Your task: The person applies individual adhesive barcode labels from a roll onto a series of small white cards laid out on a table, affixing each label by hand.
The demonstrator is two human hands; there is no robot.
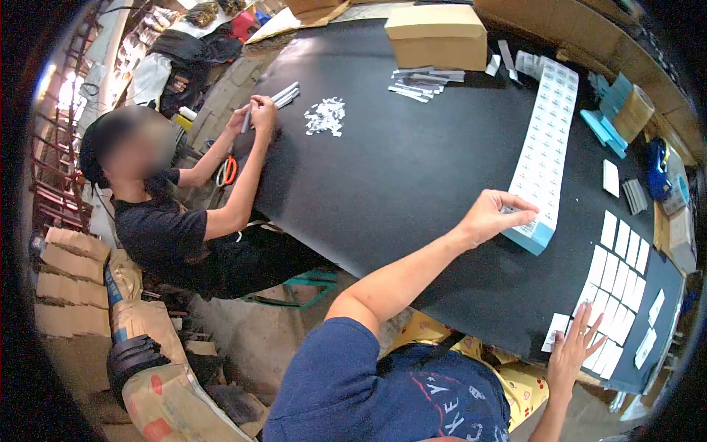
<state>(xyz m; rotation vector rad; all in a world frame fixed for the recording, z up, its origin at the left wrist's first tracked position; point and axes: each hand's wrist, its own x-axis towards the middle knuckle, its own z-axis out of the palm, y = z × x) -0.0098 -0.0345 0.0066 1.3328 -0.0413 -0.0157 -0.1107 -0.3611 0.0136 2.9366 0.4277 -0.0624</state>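
A long strip of printed white labels (545, 147) runs down the right side of the black table, its near end folded over a light-blue edge. My left hand (501, 216) is over that near end, thumb and forefinger pinched together; anything between the fingertips is too small to make out. Rows of white cards (622, 250) lie at the table's right edge. My right hand (573, 350) rests on the lower-left cards with its fingers spread. Just left of it is a separate white card (556, 331).
Across the table's left edge, a seated person (158, 199) holds a thin strip near a pile of small white pieces (325, 116). A cardboard box (436, 40) stands at the back beside grey-white strips (423, 82). Tape dispensers (659, 169) sit far right; orange-handled scissors (230, 171) lie left.
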